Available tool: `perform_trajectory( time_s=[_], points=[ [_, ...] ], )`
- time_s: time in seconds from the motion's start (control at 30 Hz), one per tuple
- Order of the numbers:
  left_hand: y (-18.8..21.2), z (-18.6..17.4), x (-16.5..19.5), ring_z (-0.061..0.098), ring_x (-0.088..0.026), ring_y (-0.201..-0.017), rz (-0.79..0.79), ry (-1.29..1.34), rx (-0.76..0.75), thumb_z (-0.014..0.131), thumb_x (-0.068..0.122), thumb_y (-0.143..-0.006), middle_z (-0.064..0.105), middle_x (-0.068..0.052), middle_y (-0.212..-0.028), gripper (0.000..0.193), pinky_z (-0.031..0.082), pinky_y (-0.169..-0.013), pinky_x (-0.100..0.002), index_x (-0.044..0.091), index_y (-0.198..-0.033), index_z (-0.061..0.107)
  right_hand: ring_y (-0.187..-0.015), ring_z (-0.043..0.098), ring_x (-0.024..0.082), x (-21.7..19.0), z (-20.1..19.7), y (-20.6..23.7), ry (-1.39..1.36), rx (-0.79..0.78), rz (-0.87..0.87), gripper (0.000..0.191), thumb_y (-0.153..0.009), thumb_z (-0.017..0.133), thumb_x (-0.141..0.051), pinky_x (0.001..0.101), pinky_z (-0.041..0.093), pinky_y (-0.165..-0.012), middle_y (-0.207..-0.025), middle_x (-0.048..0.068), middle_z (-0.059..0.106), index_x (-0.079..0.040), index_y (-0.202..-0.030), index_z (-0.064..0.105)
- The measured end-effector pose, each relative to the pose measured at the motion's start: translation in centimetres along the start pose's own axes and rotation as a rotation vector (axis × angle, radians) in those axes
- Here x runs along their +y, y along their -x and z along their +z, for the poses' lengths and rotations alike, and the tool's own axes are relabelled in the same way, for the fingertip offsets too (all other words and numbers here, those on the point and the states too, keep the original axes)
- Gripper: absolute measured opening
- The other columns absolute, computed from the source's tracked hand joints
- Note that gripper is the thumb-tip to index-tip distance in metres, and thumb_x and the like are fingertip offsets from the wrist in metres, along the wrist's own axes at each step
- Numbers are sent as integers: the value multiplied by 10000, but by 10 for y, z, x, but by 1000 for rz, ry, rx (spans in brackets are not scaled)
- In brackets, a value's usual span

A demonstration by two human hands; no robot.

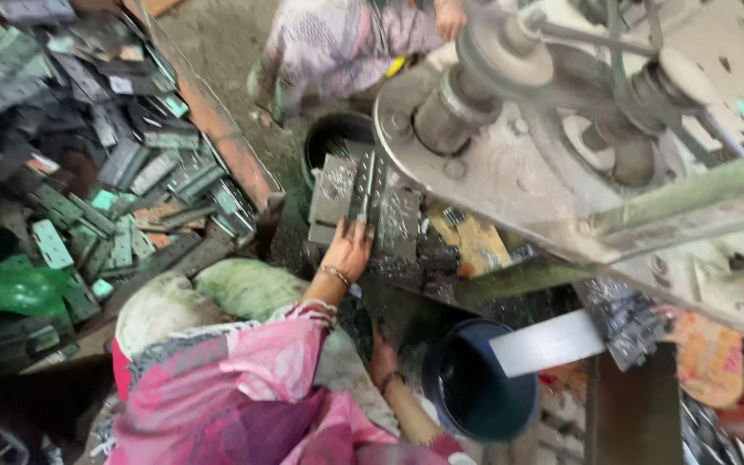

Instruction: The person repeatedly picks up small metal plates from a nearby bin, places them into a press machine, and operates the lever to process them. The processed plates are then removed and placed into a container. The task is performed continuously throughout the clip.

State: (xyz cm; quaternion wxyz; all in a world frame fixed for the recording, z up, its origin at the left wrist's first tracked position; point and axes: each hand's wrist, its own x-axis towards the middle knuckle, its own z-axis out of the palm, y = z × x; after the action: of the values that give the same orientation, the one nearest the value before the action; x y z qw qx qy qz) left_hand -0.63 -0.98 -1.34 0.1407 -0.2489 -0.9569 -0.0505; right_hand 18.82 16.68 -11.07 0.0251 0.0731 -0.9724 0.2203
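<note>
**Punched metal strip held up beside the press**

Pink patterned sleeves fill the bottom of the view, and from them the left hand [348,250] reaches forward and up, a bangle at the wrist. Its fingers are wrapped around the lower end of a narrow punched metal strip [367,188], which stands nearly upright, just in front of a stack of grey perforated sheets [331,194] and near a dark bucket [337,138] behind them. Judging by its straight line with no sag, the strip is stiff and fairly light for one hand, though the punched holes and cut edges probably leave burrs that bite bare skin. A grip on the flat faces near one end, as now, looks safer than pinching the edges; dust or oil on the metal could make it slide

The right hand [383,357] sits lower, close to the rim of a blue bucket [475,387]; it seems to rest on a dark surface, and whether its fingers are closed on anything I cannot tell

Outward from there, a heavy press with a large flywheel [510,112] and a green frame bar [691,202] crosses the right side. A pale flat bar [546,343] juts over the blue bucket. Far left, a wide heap of stamped green and grey metal pieces [88,146] lies behind a rusty orange edge [217,129]. Another person in patterned cloth [337,43] crouches at the top, beyond the dark bucket
</note>
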Motion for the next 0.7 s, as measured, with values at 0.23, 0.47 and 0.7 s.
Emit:
perform_trajectory(
  time_s=[0.23,0.47,0.7],
  points=[
    [-3,-22,-6,402,-329,-1410,-14,-97,19,445,183,-956,474,-164,-1511,500,133,-1204,-690,73,-1436,529,-1109,633,462,-19,-59,-12,92,-342,257,1002,-806,752,-205,503,528,-965,-1205,295,649,-115,-1612,163],
    [-23,-25,-9,288,-368,-1496,-191,-55,-162,446,303,-1022,482,-72,-1535,430,76,-1170,-761,102,-1352,634,-1075,677,449,-38,-117,-49,173,-450,257,864,-863,739,-276,502,573,-915,-1184,277,674,-117,-1578,280],
    [-24,-21,-6,362,-366,-1423,-131,-100,-174,485,301,-994,576,-59,-1421,386,116,-1140,-795,159,-1271,712,-1105,612,535,-8,-24,7,56,-115,134,996,-804,808,-258,558,532,-886,-1351,345,545,-131,-1579,196]
  ],
)
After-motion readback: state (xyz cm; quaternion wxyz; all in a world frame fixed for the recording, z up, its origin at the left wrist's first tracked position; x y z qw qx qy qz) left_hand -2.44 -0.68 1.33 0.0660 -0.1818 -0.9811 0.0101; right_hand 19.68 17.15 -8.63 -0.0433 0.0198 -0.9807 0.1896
